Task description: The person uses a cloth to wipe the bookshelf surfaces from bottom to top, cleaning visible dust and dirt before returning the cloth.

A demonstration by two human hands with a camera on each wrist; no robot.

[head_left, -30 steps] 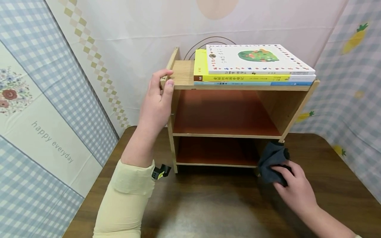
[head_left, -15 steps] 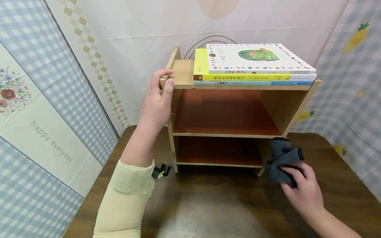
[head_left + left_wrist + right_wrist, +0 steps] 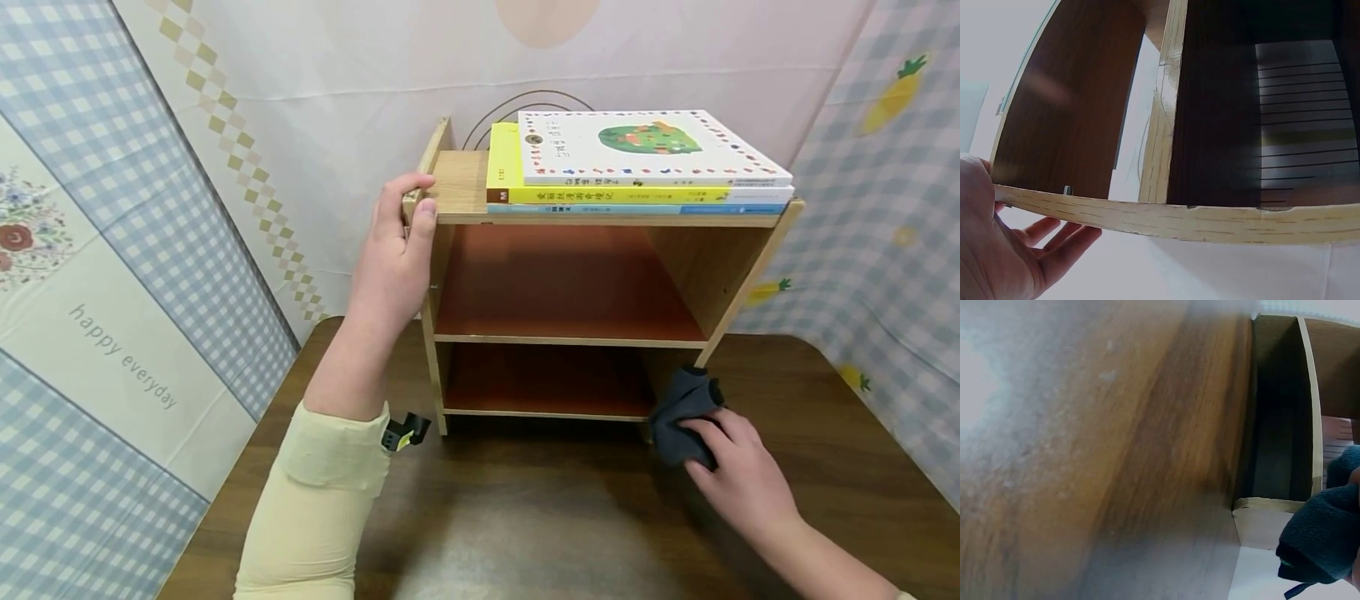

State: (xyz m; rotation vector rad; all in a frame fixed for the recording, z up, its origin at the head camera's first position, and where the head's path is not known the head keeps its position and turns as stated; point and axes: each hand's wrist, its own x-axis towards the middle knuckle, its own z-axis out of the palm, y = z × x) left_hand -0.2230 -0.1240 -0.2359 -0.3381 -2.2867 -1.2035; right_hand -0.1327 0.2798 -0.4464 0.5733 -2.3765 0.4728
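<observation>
A small wooden bookshelf (image 3: pixel 570 340) stands upright on the table, with reddish-brown shelf boards. My left hand (image 3: pixel 392 267) grips its left side panel near the top, thumb in front; in the left wrist view the fingers (image 3: pixel 1063 253) reach along the panel's outer side. Low at the bookshelf's right side, my right hand (image 3: pixel 744 475) holds a bunched dark grey-blue cloth (image 3: pixel 681 417) against the front edge of the right panel. The cloth hides the lower part of that panel. In the right wrist view the cloth (image 3: pixel 1322 534) overlaps the panel, and only a little of the hand shows.
Several books (image 3: pixel 652 150) lie stacked flat on the top board, a white one uppermost over a yellow one. The brown wooden table (image 3: pixel 570 517) extends in front. Patterned cloth curtains (image 3: pixel 360 50) hang behind and at both sides.
My right hand moved the cloth outward to the right, off the bookshelf's lower right edge, then back left onto it. My left hand kept its grip in place.
</observation>
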